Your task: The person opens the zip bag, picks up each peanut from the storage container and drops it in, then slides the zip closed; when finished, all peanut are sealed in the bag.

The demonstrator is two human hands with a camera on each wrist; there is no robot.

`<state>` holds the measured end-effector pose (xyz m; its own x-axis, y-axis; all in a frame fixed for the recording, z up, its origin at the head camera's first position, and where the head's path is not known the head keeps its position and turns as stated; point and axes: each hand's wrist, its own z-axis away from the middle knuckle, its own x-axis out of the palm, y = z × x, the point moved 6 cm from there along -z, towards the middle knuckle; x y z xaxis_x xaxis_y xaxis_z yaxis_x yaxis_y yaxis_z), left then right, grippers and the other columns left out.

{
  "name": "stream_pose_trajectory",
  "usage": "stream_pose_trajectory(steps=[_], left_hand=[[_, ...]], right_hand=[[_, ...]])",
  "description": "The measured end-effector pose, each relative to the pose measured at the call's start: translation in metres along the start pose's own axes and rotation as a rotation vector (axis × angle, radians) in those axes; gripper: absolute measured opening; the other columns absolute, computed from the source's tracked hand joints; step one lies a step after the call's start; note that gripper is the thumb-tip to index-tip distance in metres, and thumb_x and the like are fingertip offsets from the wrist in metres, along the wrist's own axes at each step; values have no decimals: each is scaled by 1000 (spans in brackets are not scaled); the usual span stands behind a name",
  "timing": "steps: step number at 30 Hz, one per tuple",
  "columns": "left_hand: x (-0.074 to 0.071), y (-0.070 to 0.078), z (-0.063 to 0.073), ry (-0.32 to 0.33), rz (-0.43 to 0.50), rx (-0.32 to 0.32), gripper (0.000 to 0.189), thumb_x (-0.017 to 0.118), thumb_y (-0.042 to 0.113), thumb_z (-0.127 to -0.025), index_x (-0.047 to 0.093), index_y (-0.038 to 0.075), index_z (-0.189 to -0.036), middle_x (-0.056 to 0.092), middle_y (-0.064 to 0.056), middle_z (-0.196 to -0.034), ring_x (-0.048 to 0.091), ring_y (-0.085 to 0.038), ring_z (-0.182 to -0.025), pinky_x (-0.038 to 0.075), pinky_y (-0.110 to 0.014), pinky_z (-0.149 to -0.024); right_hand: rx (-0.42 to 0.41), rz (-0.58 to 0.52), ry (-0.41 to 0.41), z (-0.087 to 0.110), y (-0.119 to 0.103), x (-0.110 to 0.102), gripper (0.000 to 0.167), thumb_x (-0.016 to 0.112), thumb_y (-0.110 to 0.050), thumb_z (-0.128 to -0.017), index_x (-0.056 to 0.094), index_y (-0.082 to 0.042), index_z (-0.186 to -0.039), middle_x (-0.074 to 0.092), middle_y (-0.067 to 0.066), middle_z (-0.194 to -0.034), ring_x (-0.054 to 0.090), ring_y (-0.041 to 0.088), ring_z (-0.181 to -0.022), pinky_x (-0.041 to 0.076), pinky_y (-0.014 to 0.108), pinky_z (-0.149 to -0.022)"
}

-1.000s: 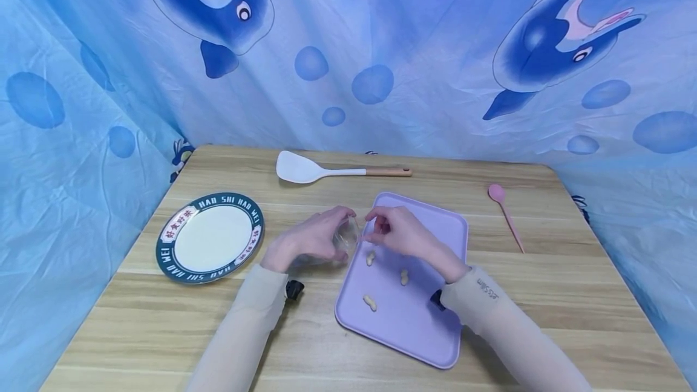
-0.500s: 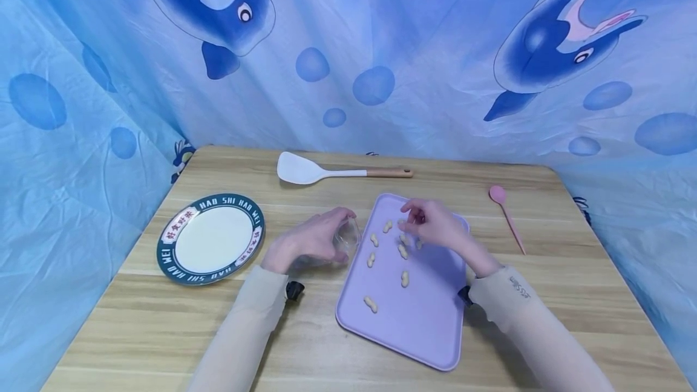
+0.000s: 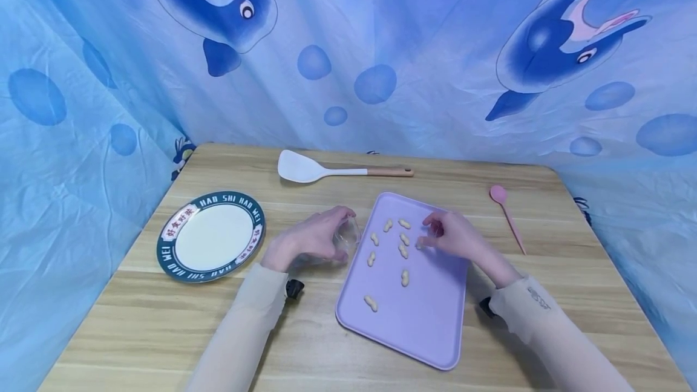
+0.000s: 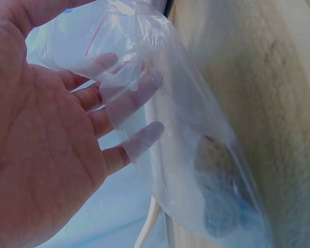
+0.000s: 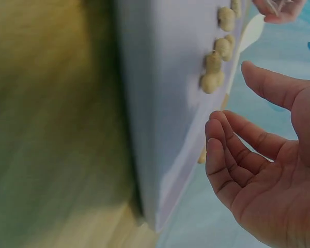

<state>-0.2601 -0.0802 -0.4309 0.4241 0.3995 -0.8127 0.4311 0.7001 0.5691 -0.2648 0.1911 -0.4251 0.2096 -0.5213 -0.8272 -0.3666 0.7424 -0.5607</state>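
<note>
My left hand (image 3: 313,238) holds a clear plastic bag (image 3: 346,236) at the left edge of the lilac tray (image 3: 419,325). In the left wrist view several fingers show through the film of the bag (image 4: 186,119), and a peanut (image 4: 214,163) lies low inside it. Over the right side of the tray is my right hand (image 3: 454,235), its thumb apart from its loosely bent fingers, with nothing between them in the right wrist view. Several unshelled peanuts (image 3: 405,277) lie scattered on the tray. One peanut (image 3: 418,245) is close to the right thumb.
A white plate (image 3: 215,238) with a dark green rim stands on the left. Along the back lies a white spatula (image 3: 302,168) with a wooden handle. A pink spoon (image 3: 506,216) lies to the right of the tray. A blue dolphin-print curtain (image 3: 376,83) hangs behind the wooden table (image 3: 261,343).
My right hand has moved from beside the bag to the right across the tray. More peanuts lie on the tray now. The left hand has stayed in place with the bag.
</note>
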Motion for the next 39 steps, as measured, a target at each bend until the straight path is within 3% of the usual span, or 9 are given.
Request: stream_pose_trajectory(steps=[6, 22, 30, 39], left_hand=[[0, -1, 1, -2, 3, -20, 88, 86, 25, -71, 42, 11, -146, 54, -8, -139, 50, -24, -129, 37, -46, -110], [-1, 1, 1, 2, 2, -24, 88, 86, 25, -71, 41, 11, -146, 55, -8, -138, 50, -24, -129, 35, -48, -111], [0, 1, 1, 0, -5, -26, 88, 86, 25, -72, 41, 11, -146, 55, -8, -138, 50, -23, -129, 33, -49, -112], [0, 1, 1, 0, -12, -23, 88, 86, 25, -71, 42, 11, -146, 55, -7, -138, 51, -23, -128, 36, -47, -111]], right_hand=[[10, 42, 1, 6, 4, 11, 33, 85, -23, -79, 72, 1, -97, 58, -3, -71, 50, 11, -65, 44, 27, -60], [81, 52, 8, 8, 4, 19, 28, 86, -20, -78, 69, -2, -92, 58, -1, -72, 50, 13, -65, 43, 28, -60], [72, 56, 15, 8, 3, 19, 23, 84, -17, -78, 68, -4, -88, 56, -1, -71, 48, 13, -64, 41, 28, -59], [63, 35, 4, -2, -11, 15, 28, 84, -18, -79, 69, -2, -96, 61, 0, -75, 54, 13, -68, 47, 30, -64]])
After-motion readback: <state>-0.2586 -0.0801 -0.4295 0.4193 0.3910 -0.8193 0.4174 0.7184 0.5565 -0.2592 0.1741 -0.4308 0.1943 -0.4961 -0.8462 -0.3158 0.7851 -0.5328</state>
